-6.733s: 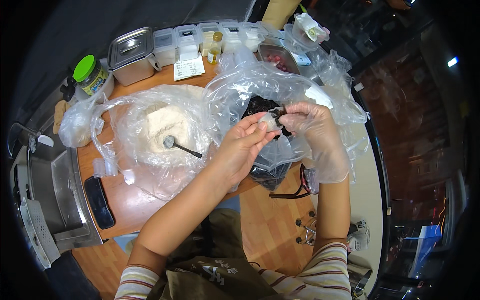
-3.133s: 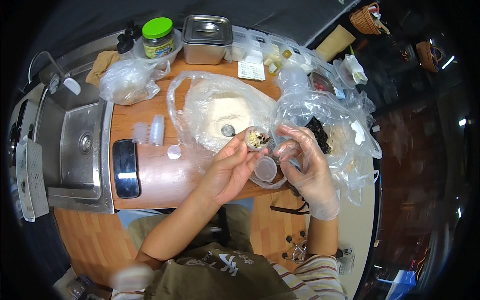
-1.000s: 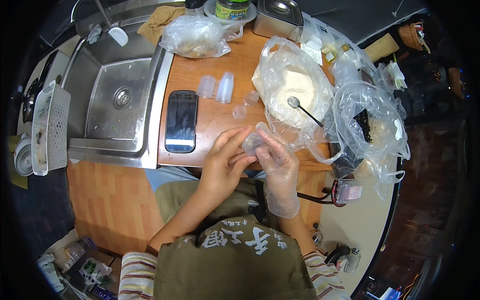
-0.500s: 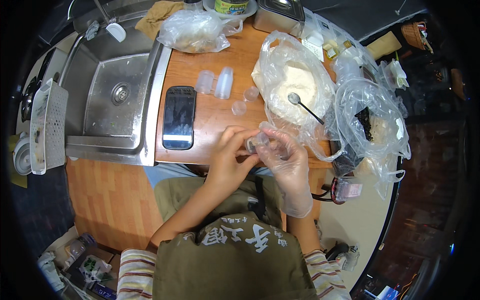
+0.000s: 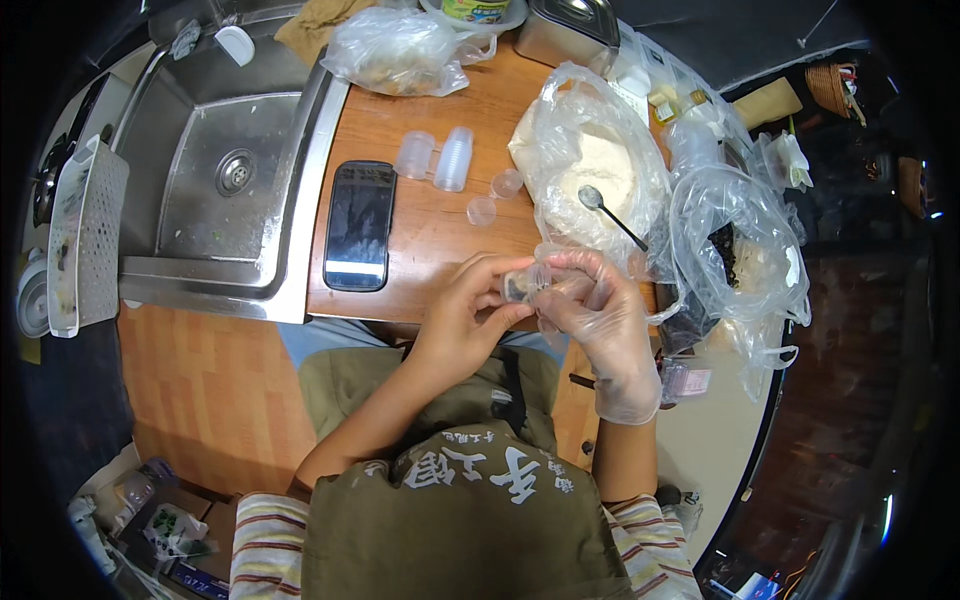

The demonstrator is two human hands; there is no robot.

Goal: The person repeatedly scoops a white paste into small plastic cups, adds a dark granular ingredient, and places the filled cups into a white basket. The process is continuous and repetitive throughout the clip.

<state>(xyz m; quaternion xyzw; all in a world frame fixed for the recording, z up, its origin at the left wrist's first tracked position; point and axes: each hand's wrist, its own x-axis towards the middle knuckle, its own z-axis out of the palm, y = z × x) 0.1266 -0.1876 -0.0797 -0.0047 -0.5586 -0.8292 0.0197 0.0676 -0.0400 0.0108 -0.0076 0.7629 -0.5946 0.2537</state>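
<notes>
My bare left hand point(image 5: 462, 325) is closed around a small clear plastic cup point(image 5: 517, 287) just above the table's front edge. Something dark shows inside the cup, too small to name. My right hand point(image 5: 612, 325) wears a thin clear plastic glove, and its fingers are pinched together at the cup's right end. Whether a lid or anything else is between those fingertips is hidden by the glove. Beyond the hands lie two clear round lids point(image 5: 482, 210), a stack of clear cups point(image 5: 454, 160) on its side and a single cup point(image 5: 414, 156).
An open plastic bag of white powder point(image 5: 605, 165) holds a dark-handled spoon point(image 5: 620, 222). To its right sits another open bag point(image 5: 690, 225) with dark contents. A phone point(image 5: 359, 225) lies beside the steel sink point(image 5: 200, 130). A tied bag point(image 5: 395, 50) and a metal container point(image 5: 570, 30) stand at the back.
My right hand has shifted right and its fingers have curled in at the cup's end. The left hand keeps its hold, with the cup now slightly further right. The whole view has shifted a little.
</notes>
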